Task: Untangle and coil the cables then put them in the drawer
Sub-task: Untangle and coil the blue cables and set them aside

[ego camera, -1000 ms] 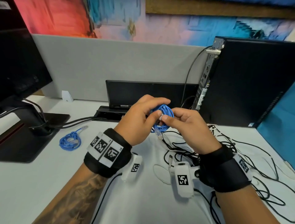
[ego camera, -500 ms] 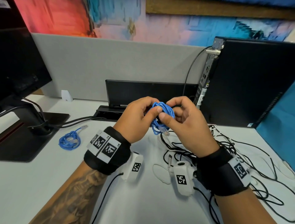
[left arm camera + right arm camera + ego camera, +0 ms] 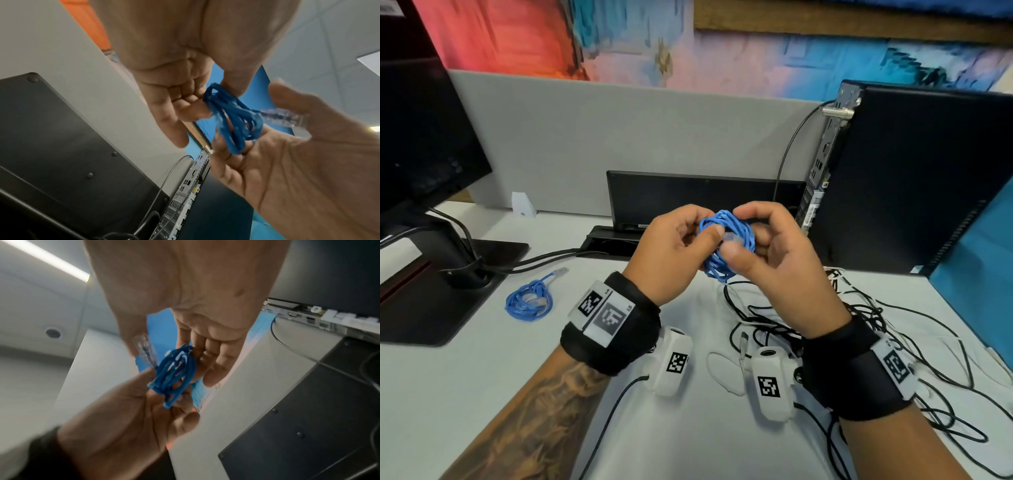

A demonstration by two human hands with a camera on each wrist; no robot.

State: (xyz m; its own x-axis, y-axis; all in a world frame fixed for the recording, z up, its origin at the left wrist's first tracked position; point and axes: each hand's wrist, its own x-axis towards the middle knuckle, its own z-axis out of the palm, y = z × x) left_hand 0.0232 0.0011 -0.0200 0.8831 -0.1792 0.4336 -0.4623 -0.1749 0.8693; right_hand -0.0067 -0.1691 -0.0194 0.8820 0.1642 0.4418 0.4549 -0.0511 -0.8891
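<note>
— Head view, starting at the left: why is that small blue coil [image 3: 529, 301] lying by itself next to the monitor base [image 3: 431, 301]?

— It looks finished, I'd say. It is wound up with its clear plug sticking out, well apart from the mess, so it won't get caught up again.

— And the left hand [image 3: 671, 253]?

— It's raised over the desk [image 3: 465, 377], thumb and fingers pinched on one side of the blue cable bundle [image 3: 726, 240]. That grip keeps the loops from springing open, I think.

— What is the right hand [image 3: 774, 260] doing, then?

— It's closed on the same bundle from the other side, so both hands meet on it. From the left wrist camera its thumb presses the clear plug [image 3: 283, 116] against the fingers. My guess is it's tucking that loose end through the loops to lock the coil.

— And on the right?

— A tangle of black cables [image 3: 859, 329] sprawls over the desk below the right wrist, in front of the computer tower [image 3: 914, 178]. That lot is not sorted yet.

— Any drawer?

— I can't see one from here.
</note>
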